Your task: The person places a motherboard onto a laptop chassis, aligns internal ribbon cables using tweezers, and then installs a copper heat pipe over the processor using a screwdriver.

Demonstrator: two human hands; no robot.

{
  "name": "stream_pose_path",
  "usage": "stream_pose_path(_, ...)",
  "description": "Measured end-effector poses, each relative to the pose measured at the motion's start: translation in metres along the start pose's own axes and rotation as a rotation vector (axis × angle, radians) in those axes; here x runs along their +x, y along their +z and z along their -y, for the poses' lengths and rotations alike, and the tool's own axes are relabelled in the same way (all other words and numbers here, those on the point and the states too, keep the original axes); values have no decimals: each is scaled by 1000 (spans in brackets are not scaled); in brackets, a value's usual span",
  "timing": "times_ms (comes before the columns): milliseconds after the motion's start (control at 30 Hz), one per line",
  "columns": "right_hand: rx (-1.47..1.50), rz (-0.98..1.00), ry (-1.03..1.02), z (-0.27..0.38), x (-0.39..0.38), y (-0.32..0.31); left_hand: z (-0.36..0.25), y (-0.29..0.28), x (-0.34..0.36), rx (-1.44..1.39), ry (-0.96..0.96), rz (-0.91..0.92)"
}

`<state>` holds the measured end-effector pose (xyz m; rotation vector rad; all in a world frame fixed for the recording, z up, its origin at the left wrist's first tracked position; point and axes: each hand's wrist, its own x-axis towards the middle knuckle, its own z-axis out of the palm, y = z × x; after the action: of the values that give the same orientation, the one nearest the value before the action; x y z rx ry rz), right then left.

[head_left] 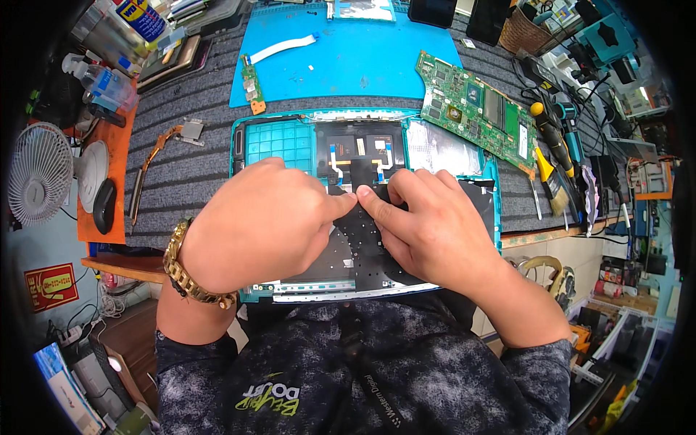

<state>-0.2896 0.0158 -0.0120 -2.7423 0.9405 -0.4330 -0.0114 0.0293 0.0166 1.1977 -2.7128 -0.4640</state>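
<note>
A teal laptop case (235,156) lies with its inside up at the table's front edge, over my lap. Black film (362,250) covers its nearer part, dotted with small holes. My left hand (268,210) and my right hand (435,225) are curled over this film, their fingertips meeting near its middle. The fingers are closed at the film; whether they pinch its edge or press on it is hard to see. Beyond the fingertips sit a touchpad underside (361,141) and two white ribbon cables, one on the left (333,159) and one on the right (388,156).
A green circuit board (471,101) lies at the case's far right corner. On the blue mat (326,65) are a small board (251,87) and a white flat cable (283,48). A brush (557,196) and screwdriver (551,134) lie right, a fan (40,174) stands left.
</note>
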Motion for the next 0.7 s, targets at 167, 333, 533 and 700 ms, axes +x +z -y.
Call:
stream_pose_path(167,-5,-4,-21,0,0,-1,-1,-1,1,-32,-24,-19)
stream_pose_path(333,-47,4,-36,1,2,0,11,3,8,1,18,-168)
stream_pose_path(533,-72,34,-43,1,2,-3,7,16,14,-135,41,-260)
stream_pose_path(700,-81,39,-43,2,2,-3,14,18,19,-216,2,-171)
